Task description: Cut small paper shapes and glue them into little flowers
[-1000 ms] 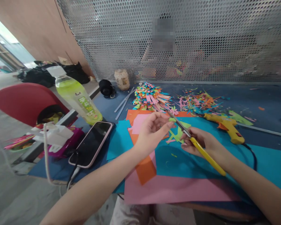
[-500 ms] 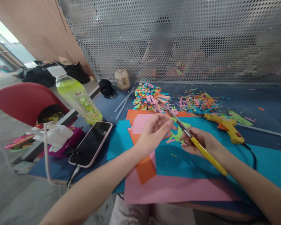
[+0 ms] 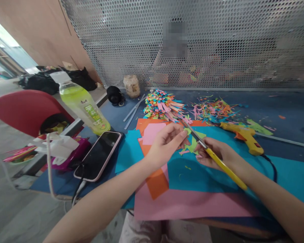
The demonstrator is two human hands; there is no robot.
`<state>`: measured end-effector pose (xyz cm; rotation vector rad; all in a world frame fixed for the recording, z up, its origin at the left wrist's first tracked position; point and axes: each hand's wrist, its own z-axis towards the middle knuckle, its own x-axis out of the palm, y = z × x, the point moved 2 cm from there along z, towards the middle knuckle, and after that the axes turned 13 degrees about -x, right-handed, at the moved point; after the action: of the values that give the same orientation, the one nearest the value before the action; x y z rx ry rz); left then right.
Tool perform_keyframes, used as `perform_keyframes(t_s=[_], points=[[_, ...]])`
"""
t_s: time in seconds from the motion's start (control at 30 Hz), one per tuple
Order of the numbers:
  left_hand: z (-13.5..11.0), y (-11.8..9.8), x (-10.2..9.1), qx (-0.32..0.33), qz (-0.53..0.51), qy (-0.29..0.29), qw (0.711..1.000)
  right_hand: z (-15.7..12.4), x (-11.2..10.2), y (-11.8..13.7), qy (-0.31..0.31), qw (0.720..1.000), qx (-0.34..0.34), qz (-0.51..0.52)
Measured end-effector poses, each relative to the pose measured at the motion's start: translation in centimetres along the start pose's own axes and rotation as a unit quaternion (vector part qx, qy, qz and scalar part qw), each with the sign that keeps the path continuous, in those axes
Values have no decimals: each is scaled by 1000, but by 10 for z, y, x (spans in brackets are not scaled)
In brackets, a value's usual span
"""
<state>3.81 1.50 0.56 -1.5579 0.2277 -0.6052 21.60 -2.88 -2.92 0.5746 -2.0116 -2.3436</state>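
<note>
My right hand grips yellow-handled scissors, the blades pointing up and left toward my left hand. My left hand pinches a small piece of paper at the blade tips; the piece is too small to make out clearly. Under both hands lie a green paper scrap and sheets of teal paper, pink paper and orange paper on the blue table.
A phone on a cable lies left, with a green drink bottle behind it. A yellow glue gun rests right. A pile of coloured strips and cuttings sit farther back by a perforated metal screen. A red chair stands left.
My left hand's fingers have closed into a tighter pinch and shifted slightly toward the scissor tips. The right hand and scissors have hardly moved.
</note>
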Motion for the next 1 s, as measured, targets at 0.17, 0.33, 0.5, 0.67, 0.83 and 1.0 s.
perform_keyframes(t_s=[0.17, 0.33, 0.5, 0.67, 0.83, 1.0], points=[[0, 1, 0, -5, 4, 0, 1000, -2, 3, 15, -11, 999, -1, -38], [0, 1, -1, -3, 4, -3, 1000, -2, 3, 16, -19, 999, -1, -39], [0, 1, -1, -1, 8, -4, 1000, 0, 1, 7, -20, 998, -15, -55], [-1, 1, -1, -3, 11, -11, 1000, 1, -1, 5, -18, 997, -18, -68], [0, 0, -2, -6, 5, -21, 1000, 0, 1, 12, -26, 998, -5, -65], [1, -2, -3, 12, -8, -32, 999, -1, 3, 19, -31, 998, 6, -59]])
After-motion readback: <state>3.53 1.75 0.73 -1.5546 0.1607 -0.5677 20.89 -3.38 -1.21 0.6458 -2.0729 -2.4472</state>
